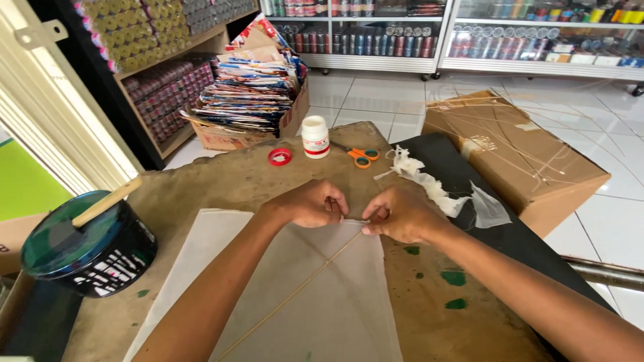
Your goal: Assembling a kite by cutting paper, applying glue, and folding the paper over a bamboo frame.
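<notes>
Head view, looking down on a worn brown worktable [221, 181]

- A pale paper kite [322, 295] lies flat on the table, its thin stick spine [302, 285] running from the low centre up toward 1 o'clock, ending at the kite's top edge
- Left hand [310, 203] and right hand [397, 214] meet at that top edge, knuckles almost touching. Both are closed narrow, fingertips pinching the paper rim just where the spine ends. So the thing worked on sits directly in the pinch, the rest of the sheet spreading out toward 6 o'clock under the forearms
- Step in hand, as I judge it: folding or pressing the top hem over the spine tip. The next move looks to call for small, even finger pressure along the edge, since the paper is thin and could tear or wrinkle

Around them:
- White glue bottle [315, 137] at 12 o'clock, red lid [280, 157] just beside it at 11
- Orange scissors [362, 156] at 1 o'clock
- White paper scraps [429, 184] at 2 o'clock, near the right hand
- Dark tub [87, 251] with a stick resting across it, at 9 o'clock, well apart
- Cardboard box [516, 154] at 2 o'clock, on the floor
</notes>
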